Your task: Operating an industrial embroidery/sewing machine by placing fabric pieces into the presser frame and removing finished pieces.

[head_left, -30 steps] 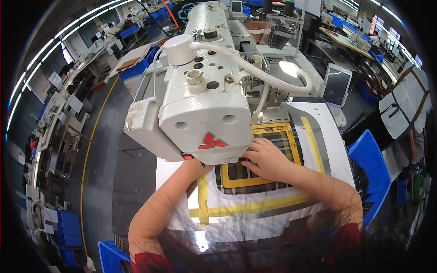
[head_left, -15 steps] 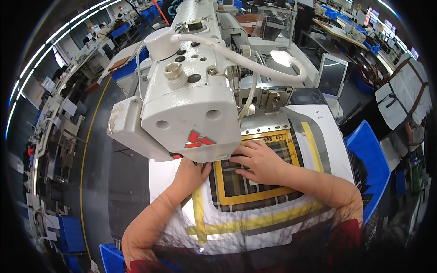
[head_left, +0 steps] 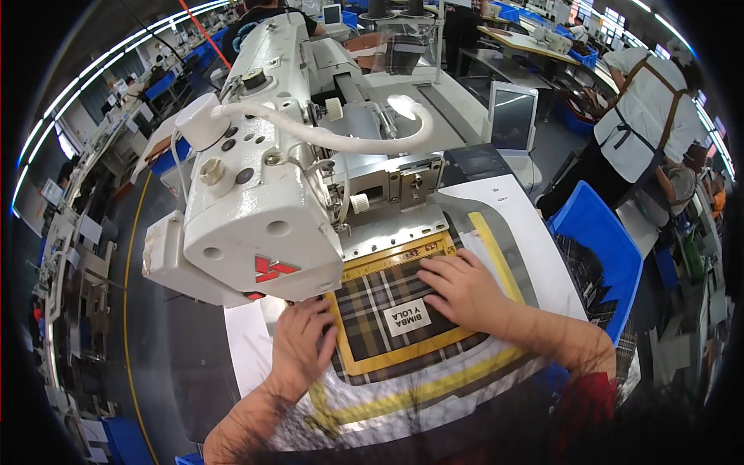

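Observation:
A piece of dark plaid fabric (head_left: 372,329) lies flat inside a yellow-edged frame (head_left: 403,353) in front of the sewing machine head (head_left: 256,209). A small white label (head_left: 408,318) with dark lettering sits on the fabric. My right hand (head_left: 469,294) rests over the frame's right side, fingers spread, their tips on the fabric. At the frame's left edge is my left hand (head_left: 302,341), its fingers bent a little and apart, beside the machine's lower front. Neither hand holds anything. The machine head hides the needle area.
A white board (head_left: 535,263) with yellow tape strips (head_left: 496,256) lies under the frame. A metal clamp plate (head_left: 399,232) meets the frame's far edge. To the right stand a blue bin (head_left: 601,248) with plaid cloth and a screen (head_left: 511,116). A person in an apron (head_left: 643,108) stands beyond.
My right hand has shifted right off the label, uncovering it. My left hand has come out from beside the machine head toward me. The whole view has swung, so the machine sits further left.

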Action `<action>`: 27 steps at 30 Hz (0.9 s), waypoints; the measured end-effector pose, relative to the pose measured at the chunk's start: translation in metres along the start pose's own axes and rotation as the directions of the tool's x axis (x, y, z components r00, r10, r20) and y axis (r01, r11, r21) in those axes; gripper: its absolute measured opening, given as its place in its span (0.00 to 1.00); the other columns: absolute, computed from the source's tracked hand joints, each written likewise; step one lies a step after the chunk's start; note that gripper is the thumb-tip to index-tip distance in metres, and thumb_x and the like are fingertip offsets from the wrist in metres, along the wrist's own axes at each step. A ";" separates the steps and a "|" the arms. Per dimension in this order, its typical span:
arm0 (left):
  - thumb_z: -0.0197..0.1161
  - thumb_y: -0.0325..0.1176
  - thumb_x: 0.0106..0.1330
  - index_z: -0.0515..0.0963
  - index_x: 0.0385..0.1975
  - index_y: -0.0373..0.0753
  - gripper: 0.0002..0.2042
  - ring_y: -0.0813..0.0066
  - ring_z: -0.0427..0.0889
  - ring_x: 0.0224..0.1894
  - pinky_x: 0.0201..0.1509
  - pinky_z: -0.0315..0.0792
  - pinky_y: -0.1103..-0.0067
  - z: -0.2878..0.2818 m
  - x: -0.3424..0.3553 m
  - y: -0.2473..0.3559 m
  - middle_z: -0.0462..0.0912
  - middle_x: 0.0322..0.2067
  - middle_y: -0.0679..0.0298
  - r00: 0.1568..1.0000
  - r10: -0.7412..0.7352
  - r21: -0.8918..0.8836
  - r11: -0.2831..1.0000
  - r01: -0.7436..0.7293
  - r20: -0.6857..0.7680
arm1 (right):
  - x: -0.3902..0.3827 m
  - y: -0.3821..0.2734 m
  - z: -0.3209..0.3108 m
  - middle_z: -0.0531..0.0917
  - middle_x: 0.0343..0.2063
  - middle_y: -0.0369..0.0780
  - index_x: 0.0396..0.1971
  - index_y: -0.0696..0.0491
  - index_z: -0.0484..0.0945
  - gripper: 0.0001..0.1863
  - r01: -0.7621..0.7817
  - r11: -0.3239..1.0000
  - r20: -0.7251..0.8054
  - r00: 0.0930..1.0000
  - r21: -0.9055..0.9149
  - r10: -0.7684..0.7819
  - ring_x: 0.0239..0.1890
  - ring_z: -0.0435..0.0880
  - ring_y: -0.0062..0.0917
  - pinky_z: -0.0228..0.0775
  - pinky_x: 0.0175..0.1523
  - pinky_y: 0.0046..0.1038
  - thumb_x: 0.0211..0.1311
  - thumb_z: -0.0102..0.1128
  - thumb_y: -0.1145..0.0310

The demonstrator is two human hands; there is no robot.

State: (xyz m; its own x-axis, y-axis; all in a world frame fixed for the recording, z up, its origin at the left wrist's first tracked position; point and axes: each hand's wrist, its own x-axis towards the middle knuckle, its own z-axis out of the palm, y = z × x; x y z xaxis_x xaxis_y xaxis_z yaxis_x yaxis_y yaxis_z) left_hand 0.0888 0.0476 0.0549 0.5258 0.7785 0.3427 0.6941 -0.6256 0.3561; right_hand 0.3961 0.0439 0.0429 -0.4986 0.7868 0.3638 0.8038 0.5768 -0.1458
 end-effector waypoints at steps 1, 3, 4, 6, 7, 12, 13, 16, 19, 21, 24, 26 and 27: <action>0.64 0.30 0.56 0.76 0.42 0.38 0.14 0.54 0.73 0.54 0.61 0.65 0.63 0.000 -0.001 0.006 0.77 0.47 0.57 0.995 0.095 -0.004 0.995 -0.095 0.022 | -0.006 0.004 -0.005 0.77 0.52 0.39 0.46 0.53 0.77 0.19 -0.004 1.000 0.002 1.000 -0.004 0.004 0.55 0.73 0.30 0.58 0.63 0.39 0.58 0.61 0.59; 0.64 0.33 0.57 0.75 0.46 0.38 0.17 0.56 0.69 0.61 0.66 0.60 0.63 0.006 0.001 0.017 0.74 0.54 0.57 0.991 0.087 -0.011 0.996 -0.086 0.098 | -0.015 0.007 -0.013 0.77 0.52 0.38 0.47 0.53 0.77 0.19 -0.086 0.990 -0.016 0.996 -0.111 0.085 0.56 0.72 0.30 0.57 0.63 0.41 0.58 0.60 0.60; 0.63 0.34 0.58 0.75 0.48 0.39 0.18 0.56 0.68 0.62 0.67 0.60 0.63 0.010 0.002 0.021 0.73 0.56 0.57 0.988 0.078 -0.006 0.997 -0.077 0.137 | -0.015 0.008 -0.011 0.77 0.51 0.37 0.48 0.53 0.77 0.19 -0.088 0.992 -0.012 0.996 -0.094 0.087 0.56 0.71 0.30 0.57 0.63 0.41 0.58 0.60 0.61; 0.61 0.38 0.60 0.72 0.53 0.40 0.21 0.58 0.64 0.65 0.68 0.57 0.63 0.011 0.003 0.021 0.69 0.60 0.57 0.973 0.071 0.036 0.996 -0.080 0.218 | -0.013 0.005 -0.012 0.78 0.51 0.37 0.47 0.53 0.78 0.19 -0.081 0.990 -0.012 0.997 -0.119 0.080 0.56 0.71 0.30 0.57 0.64 0.41 0.58 0.60 0.61; 0.61 0.38 0.60 0.72 0.53 0.40 0.21 0.58 0.64 0.65 0.68 0.57 0.63 0.010 0.004 0.022 0.69 0.60 0.57 0.974 0.070 0.038 0.996 -0.080 0.218 | -0.013 0.005 -0.012 0.78 0.51 0.36 0.47 0.53 0.78 0.19 -0.069 0.988 -0.010 0.998 -0.139 0.069 0.56 0.72 0.30 0.57 0.64 0.41 0.57 0.61 0.61; 0.61 0.37 0.61 0.71 0.54 0.41 0.21 0.59 0.64 0.65 0.69 0.56 0.63 0.008 0.003 0.022 0.68 0.61 0.59 0.974 0.071 -0.013 0.997 -0.069 0.215 | -0.010 0.007 -0.014 0.78 0.48 0.36 0.46 0.52 0.77 0.19 -0.084 0.993 -0.015 0.996 -0.088 0.083 0.54 0.73 0.29 0.56 0.65 0.40 0.55 0.62 0.63; 0.61 0.37 0.61 0.71 0.54 0.41 0.21 0.59 0.64 0.65 0.69 0.56 0.63 0.007 0.002 0.022 0.68 0.61 0.59 0.975 0.058 -0.009 0.998 -0.057 0.214 | -0.008 0.009 -0.013 0.78 0.47 0.36 0.46 0.52 0.77 0.19 -0.088 0.992 -0.026 0.996 -0.094 0.086 0.53 0.73 0.29 0.56 0.65 0.41 0.54 0.63 0.63; 0.60 0.37 0.62 0.71 0.55 0.42 0.21 0.60 0.63 0.66 0.69 0.55 0.64 0.004 0.002 0.024 0.67 0.61 0.59 0.973 0.074 -0.013 0.997 -0.073 0.220 | -0.001 0.013 -0.016 0.78 0.44 0.35 0.45 0.52 0.78 0.18 -0.048 0.995 -0.018 0.999 -0.083 0.047 0.51 0.73 0.30 0.57 0.64 0.41 0.53 0.63 0.64; 0.59 0.37 0.62 0.71 0.55 0.42 0.20 0.60 0.63 0.65 0.69 0.55 0.63 0.005 -0.001 0.025 0.67 0.61 0.59 0.978 0.065 -0.015 0.998 -0.063 0.200 | 0.001 0.016 -0.016 0.79 0.43 0.36 0.44 0.52 0.78 0.18 -0.013 0.996 -0.022 1.000 -0.088 0.012 0.50 0.73 0.31 0.57 0.64 0.40 0.52 0.64 0.64; 0.59 0.38 0.63 0.71 0.55 0.42 0.20 0.60 0.63 0.65 0.69 0.55 0.63 0.006 -0.002 0.024 0.67 0.61 0.59 0.978 0.056 -0.001 0.998 -0.057 0.202 | 0.002 0.019 -0.017 0.78 0.42 0.35 0.43 0.52 0.78 0.16 -0.018 0.998 -0.023 1.000 -0.067 0.017 0.49 0.74 0.29 0.56 0.64 0.40 0.55 0.62 0.63; 0.58 0.38 0.63 0.71 0.55 0.42 0.20 0.60 0.63 0.66 0.70 0.55 0.63 0.006 -0.002 0.025 0.66 0.62 0.60 0.977 0.055 0.009 0.998 -0.058 0.206 | 0.000 0.021 -0.015 0.79 0.42 0.36 0.42 0.52 0.78 0.15 -0.011 0.999 -0.025 1.000 -0.039 0.010 0.49 0.74 0.29 0.55 0.65 0.40 0.56 0.61 0.64; 0.58 0.38 0.64 0.71 0.55 0.42 0.20 0.60 0.63 0.66 0.70 0.55 0.63 0.006 -0.001 0.024 0.66 0.62 0.60 0.977 0.065 -0.005 0.998 -0.065 0.205 | -0.001 0.019 -0.015 0.79 0.43 0.37 0.42 0.53 0.78 0.14 -0.024 0.998 -0.020 1.000 -0.058 0.023 0.50 0.74 0.30 0.57 0.64 0.40 0.56 0.61 0.66; 0.58 0.38 0.64 0.71 0.55 0.42 0.20 0.60 0.63 0.66 0.70 0.55 0.63 0.006 -0.001 0.024 0.66 0.62 0.60 0.977 0.057 -0.002 0.998 -0.058 0.205 | -0.001 0.018 -0.016 0.79 0.43 0.37 0.42 0.53 0.78 0.14 -0.018 0.998 -0.019 1.000 -0.053 0.017 0.50 0.74 0.30 0.57 0.64 0.40 0.56 0.61 0.66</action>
State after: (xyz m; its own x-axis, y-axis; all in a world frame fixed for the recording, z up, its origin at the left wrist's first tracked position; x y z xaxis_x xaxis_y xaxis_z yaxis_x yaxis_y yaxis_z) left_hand 0.1081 0.0320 0.0580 0.6541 0.7355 0.1767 0.6618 -0.6696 0.3370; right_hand 0.4159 0.0503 0.0544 -0.4786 0.7922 0.3787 0.8286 0.5501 -0.1035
